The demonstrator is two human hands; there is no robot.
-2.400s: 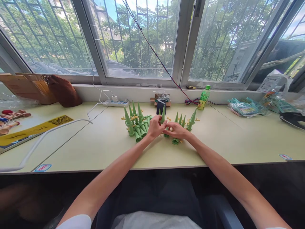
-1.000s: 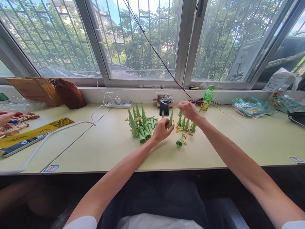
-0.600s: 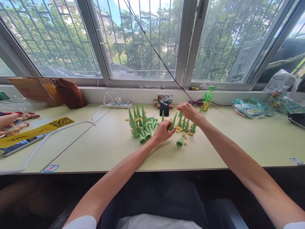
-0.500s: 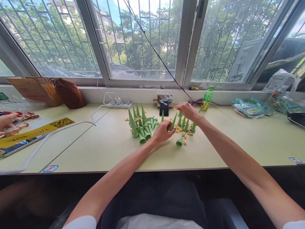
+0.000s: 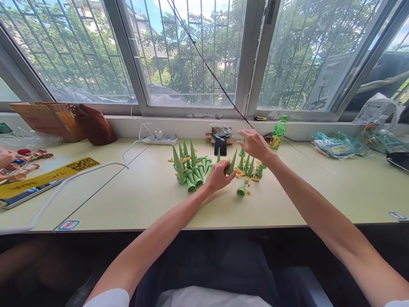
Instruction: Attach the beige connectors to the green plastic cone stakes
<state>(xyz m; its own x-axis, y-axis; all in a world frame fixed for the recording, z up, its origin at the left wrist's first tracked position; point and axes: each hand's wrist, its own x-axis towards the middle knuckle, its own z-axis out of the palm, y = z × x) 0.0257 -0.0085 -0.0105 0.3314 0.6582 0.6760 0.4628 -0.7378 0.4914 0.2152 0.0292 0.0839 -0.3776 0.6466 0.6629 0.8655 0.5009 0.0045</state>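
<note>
My left hand [image 5: 220, 176] rests low over the table, its fingers closed around the lower part of a green plastic cone spike [image 5: 233, 162] that points up. Higher and to the right is my right hand [image 5: 254, 145], fingers apart, just over another upright green cone spike [image 5: 242, 160]; I see nothing held in it. Several more green cones stand around there among small yellow valve pieces [image 5: 254, 179]. One cone [image 5: 241, 189] lies with its hollow end toward me. Left of my left hand is a larger group of green cones [image 5: 191, 184], some standing, some lying.
A black phone [image 5: 220, 146] leans by a small cardboard box [image 5: 209, 136] at the back. A green drink bottle [image 5: 278, 132] stands behind my right hand. A white cable [image 5: 96, 169] crosses the left side, near another person's hand [image 5: 6, 157]. Plastic-wrapped packs [image 5: 335, 145] lie at right.
My right hand has lifted a little and its fingers have spread away from the cone top beneath. My left hand stays in place on its cone.
</note>
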